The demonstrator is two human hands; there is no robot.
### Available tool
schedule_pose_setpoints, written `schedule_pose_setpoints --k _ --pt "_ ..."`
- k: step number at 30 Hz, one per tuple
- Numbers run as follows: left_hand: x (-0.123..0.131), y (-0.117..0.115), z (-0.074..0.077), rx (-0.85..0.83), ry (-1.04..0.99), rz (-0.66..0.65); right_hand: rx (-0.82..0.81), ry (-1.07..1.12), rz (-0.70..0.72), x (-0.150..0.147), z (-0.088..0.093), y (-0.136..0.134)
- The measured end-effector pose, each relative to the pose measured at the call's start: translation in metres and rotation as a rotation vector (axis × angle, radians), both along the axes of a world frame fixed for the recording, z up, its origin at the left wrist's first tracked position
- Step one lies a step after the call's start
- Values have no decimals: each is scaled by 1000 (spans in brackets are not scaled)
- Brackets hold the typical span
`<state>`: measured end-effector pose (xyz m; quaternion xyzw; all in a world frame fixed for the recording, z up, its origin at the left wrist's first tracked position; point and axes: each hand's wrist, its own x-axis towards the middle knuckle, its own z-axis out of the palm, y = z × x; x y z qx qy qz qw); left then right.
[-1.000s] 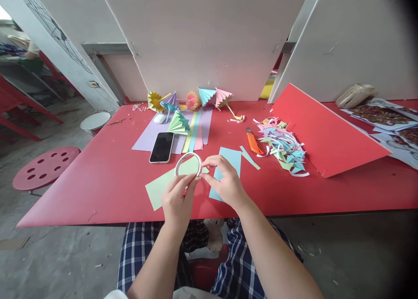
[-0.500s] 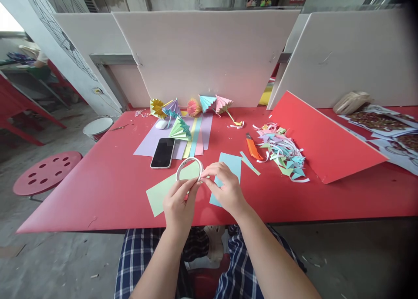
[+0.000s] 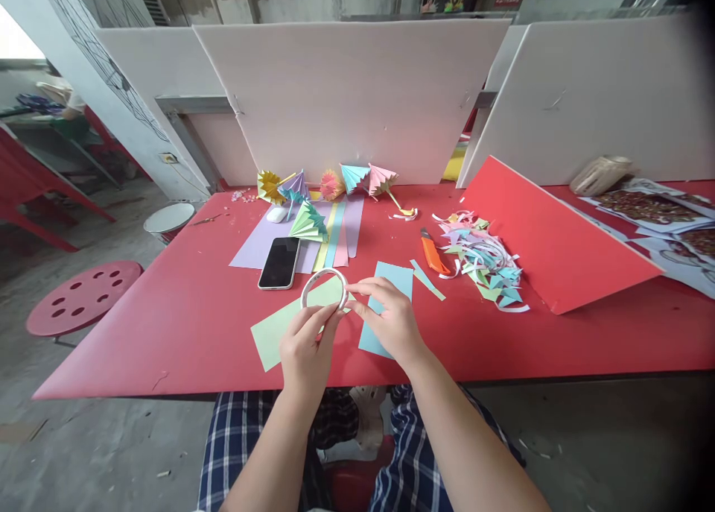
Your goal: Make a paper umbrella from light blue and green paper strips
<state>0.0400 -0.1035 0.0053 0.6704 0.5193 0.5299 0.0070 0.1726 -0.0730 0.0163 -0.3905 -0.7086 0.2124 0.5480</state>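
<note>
A thin white tape ring (image 3: 319, 279) is held upright above the red table (image 3: 184, 311). My left hand (image 3: 306, 344) grips its lower edge with closed fingers. My right hand (image 3: 389, 318) pinches at the ring's right side, fingers closed on it. Under the hands lie a light green paper sheet (image 3: 273, 332) and a light blue paper sheet (image 3: 394, 281).
A black phone (image 3: 278, 262) lies on lilac paper (image 3: 257, 242) behind the ring. Folded paper umbrellas (image 3: 329, 182) line the back. An orange cutter (image 3: 430, 253) and paper scraps (image 3: 483, 260) sit right, beside a tilted red board (image 3: 553, 236). A red stool (image 3: 83, 296) stands left.
The view has tilted up slightly. Both hands stay on the tape ring, and my right fingers have shifted a little along its right side.
</note>
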Motion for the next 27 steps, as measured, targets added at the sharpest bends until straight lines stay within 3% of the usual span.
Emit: schedule_pose_setpoints --k 9,14,21,27 --pt "2 0 1 17 1 11 -53 34 -5 -1 0 0" --pt "3 0 1 -8 -6 15 -187 102 73 -1 1 -1" --pt "5 1 0 -60 2 -35 -515 331 236 2 2 0" --pt "5 2 -2 -92 62 -104 -544 352 215 10 1 3"
